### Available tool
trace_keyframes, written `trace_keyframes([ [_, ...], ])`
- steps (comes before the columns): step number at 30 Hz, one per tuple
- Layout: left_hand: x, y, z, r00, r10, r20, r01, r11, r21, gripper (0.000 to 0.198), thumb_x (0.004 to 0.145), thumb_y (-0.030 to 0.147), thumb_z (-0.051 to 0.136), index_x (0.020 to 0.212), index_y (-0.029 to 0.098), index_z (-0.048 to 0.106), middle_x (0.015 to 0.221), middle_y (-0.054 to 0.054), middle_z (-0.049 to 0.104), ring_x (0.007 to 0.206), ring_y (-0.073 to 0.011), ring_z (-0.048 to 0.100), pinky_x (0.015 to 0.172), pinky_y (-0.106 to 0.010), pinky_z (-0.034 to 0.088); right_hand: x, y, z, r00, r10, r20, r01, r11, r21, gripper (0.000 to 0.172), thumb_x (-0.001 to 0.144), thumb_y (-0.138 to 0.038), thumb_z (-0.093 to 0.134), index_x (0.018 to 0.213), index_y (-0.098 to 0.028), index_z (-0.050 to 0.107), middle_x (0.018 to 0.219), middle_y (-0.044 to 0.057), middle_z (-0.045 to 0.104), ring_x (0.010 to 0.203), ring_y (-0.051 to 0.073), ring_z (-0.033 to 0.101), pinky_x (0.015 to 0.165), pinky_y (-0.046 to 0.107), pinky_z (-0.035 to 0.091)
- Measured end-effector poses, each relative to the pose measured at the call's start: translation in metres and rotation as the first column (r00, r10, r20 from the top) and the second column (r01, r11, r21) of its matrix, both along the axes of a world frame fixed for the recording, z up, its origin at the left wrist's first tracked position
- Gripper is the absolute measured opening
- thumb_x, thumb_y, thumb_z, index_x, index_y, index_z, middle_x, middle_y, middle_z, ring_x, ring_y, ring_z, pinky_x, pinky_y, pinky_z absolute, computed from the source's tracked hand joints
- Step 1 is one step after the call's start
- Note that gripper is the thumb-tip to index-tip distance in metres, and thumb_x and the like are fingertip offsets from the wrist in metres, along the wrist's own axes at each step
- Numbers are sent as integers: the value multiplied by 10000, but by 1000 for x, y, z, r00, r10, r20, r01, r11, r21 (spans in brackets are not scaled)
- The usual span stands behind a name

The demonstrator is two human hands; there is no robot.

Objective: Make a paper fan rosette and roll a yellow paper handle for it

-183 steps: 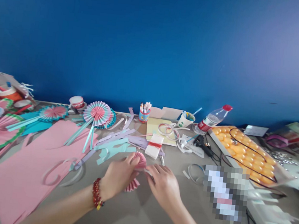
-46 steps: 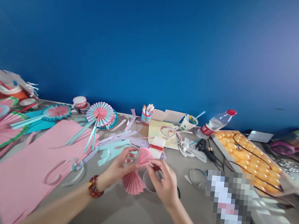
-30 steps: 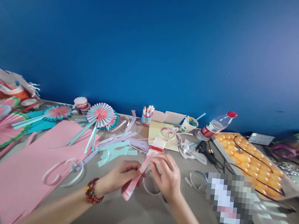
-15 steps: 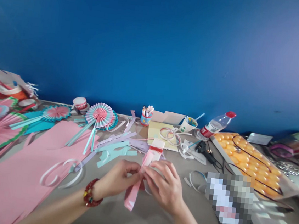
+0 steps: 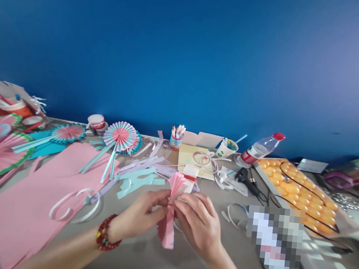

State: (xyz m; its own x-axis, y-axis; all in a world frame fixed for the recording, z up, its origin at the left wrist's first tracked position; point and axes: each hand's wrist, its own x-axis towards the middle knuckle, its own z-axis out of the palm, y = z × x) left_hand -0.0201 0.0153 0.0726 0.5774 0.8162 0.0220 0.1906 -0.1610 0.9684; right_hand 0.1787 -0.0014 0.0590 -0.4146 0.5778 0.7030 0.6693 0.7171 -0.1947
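Observation:
A strip of pink pleated paper (image 5: 166,231) stands between my hands, pinched at its middle, where a thin red band shows. Its far end fans out a little, and the near end points toward me. My left hand (image 5: 142,214), with a red bead bracelet (image 5: 107,232) at the wrist, is closed on the paper from the left. From the right, the fingers of my right hand (image 5: 200,222) press on the same middle part. Just behind the pleats lies a white card with a red stripe (image 5: 190,176).
Large pink sheets (image 5: 31,204) and finished paper fans (image 5: 120,137) lie to the left. Purple and teal scraps (image 5: 139,181) are beyond my hands. A pen cup (image 5: 176,140), a bottle (image 5: 256,153) and a tray of orange balls (image 5: 295,191) stand farther back and right.
The pleated paper has turned in my hands: its far end now spreads into a small fan and its near end has swung right. Both hands stay closed around its middle.

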Motion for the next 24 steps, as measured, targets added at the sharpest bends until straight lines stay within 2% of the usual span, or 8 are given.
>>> trace_keyframes([
  [5, 1, -7, -9, 992, 107, -64, -98, 987, 128, 587, 852, 113, 432, 1427, 188, 346, 850, -21, 712, 739, -157, 641, 608, -215, 451, 0, -3, 0, 998, -45, 42, 45, 999, -13, 131, 939, -178, 584, 1009, -204, 691, 968, 55, 714, 937, 220, 599, 825, 340, 497],
  [10, 2, -13, -14, 986, 152, -71, -128, 956, 266, 812, 864, 109, 411, 1550, 202, -13, 825, -9, 660, 658, -149, 591, 550, -216, 404, -3, -3, 3, 998, -49, 30, 50, 998, -33, 152, 948, -162, 548, 987, -202, 689, 964, 63, 703, 915, 221, 599, 800, 351, 502],
  [15, 3, -14, -10, 969, 183, -168, -93, 893, 440, 853, 836, 85, 403, 1557, 188, -41, 778, -9, 635, 677, -188, 556, 657, -303, 443, -7, -2, 6, 998, 53, -19, -55, 990, -132, 143, 954, -135, 531, 981, -188, 661, 913, 59, 699, 858, 194, 615, 794, 348, 515],
  [19, 3, -17, -7, 967, 166, -192, -65, 893, 445, 844, 850, 86, 400, 1556, 174, -55, 844, -42, 663, 730, -207, 565, 648, -303, 450, -7, -1, 6, 991, 105, -79, -118, 974, -193, 157, 951, -107, 530, 1015, -195, 644, 937, 55, 711, 881, 191, 646, 830, 352, 523],
  [24, 3, -20, -7, 969, 164, -185, -51, 865, 500, 805, 899, 124, 395, 1555, 167, -71, 853, -47, 658, 755, -218, 564, 683, -333, 460, -6, -1, 8, 990, 126, -67, -136, 974, -181, 161, 944, -92, 528, 1009, -189, 637, 936, 55, 716, 859, 189, 657, 856, 359, 534],
])
